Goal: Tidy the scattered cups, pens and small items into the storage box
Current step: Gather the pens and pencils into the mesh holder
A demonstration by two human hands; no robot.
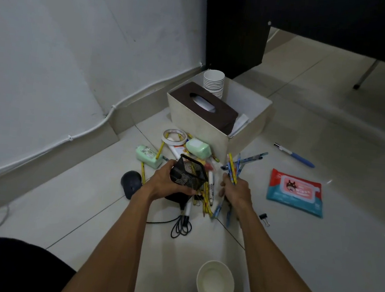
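Note:
My left hand (163, 181) grips a black mesh pen holder (188, 173), tilted with its mouth toward the right. My right hand (235, 192) is closed around a bundle of blue and yellow pens (233, 168), just right of the holder. The cream storage box (242, 118) stands on the floor beyond, holding a brown tissue box (203, 105) and a stack of white paper cups (213, 82). More pencils and markers (207, 198) lie on the floor under my hands.
Around the pile lie a tape roll (174, 137), two green packs (198, 147), a dark mouse (131, 182) and a black cable (181, 226). To the right lie a blue pen (293, 155), a wipes pack (295, 192) and a binder clip (264, 219). A white cup (215, 283) is nearest me.

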